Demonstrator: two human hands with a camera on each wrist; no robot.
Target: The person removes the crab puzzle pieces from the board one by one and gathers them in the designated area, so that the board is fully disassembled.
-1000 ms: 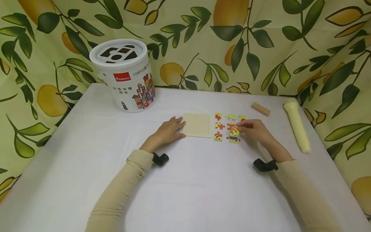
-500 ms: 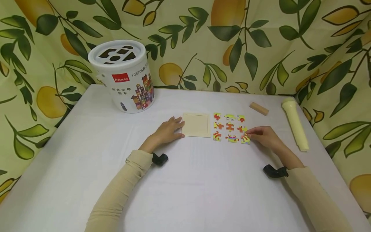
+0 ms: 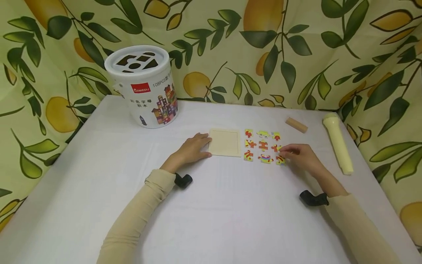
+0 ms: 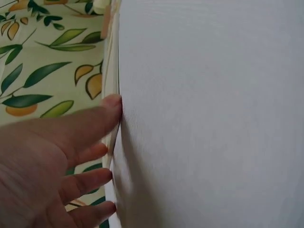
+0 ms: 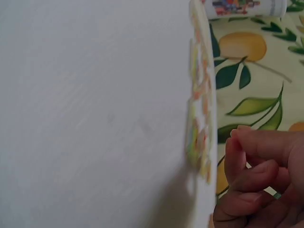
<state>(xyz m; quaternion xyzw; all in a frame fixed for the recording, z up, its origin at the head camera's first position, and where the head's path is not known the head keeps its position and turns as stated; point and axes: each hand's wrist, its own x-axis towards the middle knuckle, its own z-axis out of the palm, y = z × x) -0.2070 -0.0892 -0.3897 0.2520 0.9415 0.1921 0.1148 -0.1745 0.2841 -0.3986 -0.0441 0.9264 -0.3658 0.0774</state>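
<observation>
My left hand (image 3: 191,148) rests at the left edge of a square wooden puzzle tray (image 3: 225,143), with relaxed fingers spread along it. In the left wrist view, the thumb and fingertips touch the tray's thin edge (image 4: 113,80). Right of the tray, several colourful jigsaw pieces lie in spaced rows, among them a rainbow-striped piece (image 3: 265,158). My right hand (image 3: 300,156) hovers by the bottom right jigsaw piece (image 3: 280,160), which its fingers partly cover. The right wrist view has thumb and index fingertips together, the other fingers curled, and nothing visible between them.
A white block bucket (image 3: 145,88) with a holed lid stands at the back left. A wooden block (image 3: 296,124) lies behind the pieces. A pale yellow cylindrical stick (image 3: 338,143) lies at the right. Fruit-patterned cloth (image 3: 217,47) hangs behind the white table (image 3: 211,220).
My right hand has carried a jigsaw piece from over the middle column to the bottom right corner, set it down and let it go. The left hand has stayed at the tray.
</observation>
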